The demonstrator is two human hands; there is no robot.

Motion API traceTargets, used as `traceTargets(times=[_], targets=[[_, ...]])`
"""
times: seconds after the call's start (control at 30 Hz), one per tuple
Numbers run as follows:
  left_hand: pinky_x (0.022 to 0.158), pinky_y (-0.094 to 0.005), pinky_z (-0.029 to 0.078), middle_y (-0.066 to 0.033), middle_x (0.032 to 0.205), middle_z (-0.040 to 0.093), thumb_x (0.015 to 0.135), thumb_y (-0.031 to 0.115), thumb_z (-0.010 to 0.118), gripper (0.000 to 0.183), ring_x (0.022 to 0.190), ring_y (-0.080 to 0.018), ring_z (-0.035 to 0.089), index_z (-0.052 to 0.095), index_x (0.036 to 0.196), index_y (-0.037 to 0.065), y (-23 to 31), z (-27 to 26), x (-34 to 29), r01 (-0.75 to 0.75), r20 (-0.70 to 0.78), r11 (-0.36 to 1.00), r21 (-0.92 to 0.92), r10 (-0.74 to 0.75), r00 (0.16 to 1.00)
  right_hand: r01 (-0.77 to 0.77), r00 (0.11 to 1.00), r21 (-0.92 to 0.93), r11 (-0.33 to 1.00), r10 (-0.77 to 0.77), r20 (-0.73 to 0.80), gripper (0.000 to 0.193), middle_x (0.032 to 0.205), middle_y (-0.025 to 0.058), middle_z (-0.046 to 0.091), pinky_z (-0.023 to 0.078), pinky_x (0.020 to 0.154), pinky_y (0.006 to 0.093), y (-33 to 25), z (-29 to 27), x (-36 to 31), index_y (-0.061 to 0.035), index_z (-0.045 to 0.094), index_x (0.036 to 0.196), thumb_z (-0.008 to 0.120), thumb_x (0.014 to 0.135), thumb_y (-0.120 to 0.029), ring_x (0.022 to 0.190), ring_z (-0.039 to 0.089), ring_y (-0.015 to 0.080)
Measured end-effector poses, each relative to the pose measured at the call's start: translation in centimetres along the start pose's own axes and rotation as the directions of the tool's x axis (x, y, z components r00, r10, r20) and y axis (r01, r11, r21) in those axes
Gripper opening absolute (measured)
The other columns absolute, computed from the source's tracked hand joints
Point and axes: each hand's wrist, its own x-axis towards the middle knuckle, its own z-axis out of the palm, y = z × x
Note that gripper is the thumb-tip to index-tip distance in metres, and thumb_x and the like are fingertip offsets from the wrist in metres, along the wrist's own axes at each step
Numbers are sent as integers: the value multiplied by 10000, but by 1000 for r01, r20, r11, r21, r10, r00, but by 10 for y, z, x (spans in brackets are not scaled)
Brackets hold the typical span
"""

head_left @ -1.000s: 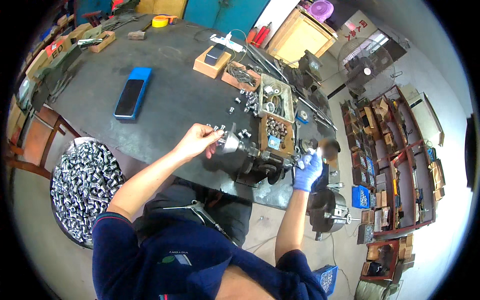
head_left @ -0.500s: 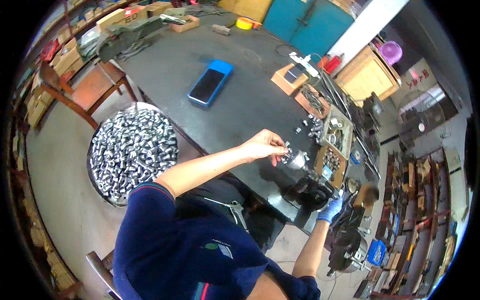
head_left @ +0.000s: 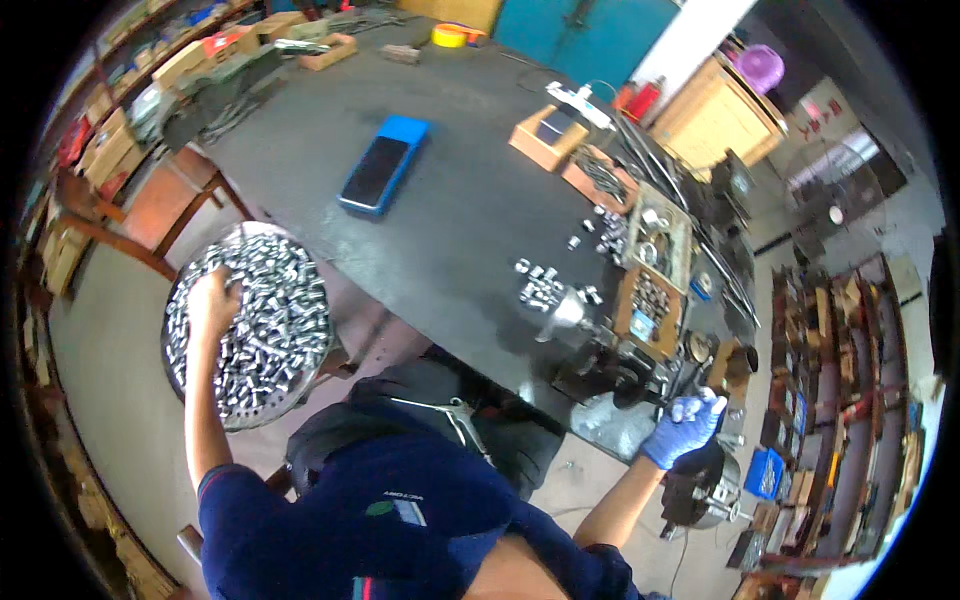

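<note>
At the left, a round metal basin (head_left: 250, 420) is heaped with short shiny metal sleeves (head_left: 275, 300). My bare left hand (head_left: 212, 305) reaches down into the heap, its fingers bent among the sleeves and partly hidden, so their grip cannot be made out. On my right, a blue glove covers my right hand (head_left: 684, 428). Its fingers are curled closed beside a small dark bench machine (head_left: 615, 375); whatever they hold is hidden. The machine's silvery chuck (head_left: 570, 308) points toward the table's middle. Several loose sleeves (head_left: 540, 288) lie on the table next to the chuck.
On the dark table (head_left: 440, 240) lies a blue-cased device with a black face (head_left: 385, 165). Small boxes of metal parts (head_left: 650, 305) line the right side. A wooden chair (head_left: 160, 215) stands behind the basin. Shelving (head_left: 830, 400) fills the far right.
My left hand has left the chuck and swung left into the basin. My right hand has shifted slightly right, its fingers curled. More of the loose sleeves by the chuck now show.
</note>
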Motion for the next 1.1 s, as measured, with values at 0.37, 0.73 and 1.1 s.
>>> traceTargets(times=[0.37,0.73,1.1], targets=[[663,-404,477,-140,774,636,760,406,616,367,773,-289,621,644,851,52,295,79,52,-246,302,666,-704,594,745,-216,909,-27,976,190,-371,299,502,-46,393,249,321,183,61,-45,-28,-73,522,749,514,881,-342,387,349,46],[733,-438,478,-172,850,632,752,214,543,222,831,-337,603,619,887,55,386,126,44,-482,237,621,-618,731,640,-167,905,-36,985,139,-402,317,512,-40,394,256,329,176,65,-44,-36,-48,542,757,532,875,-342,382,330,47],[612,-406,469,-98,745,607,682,149,608,99,689,-314,584,555,700,66,334,121,18,-664,7,468,-583,820,572,-218,894,61,974,224,-388,344,500,-17,430,269,314,182,63,-51,-36,-46,549,762,509,880,-367,373,346,56]])
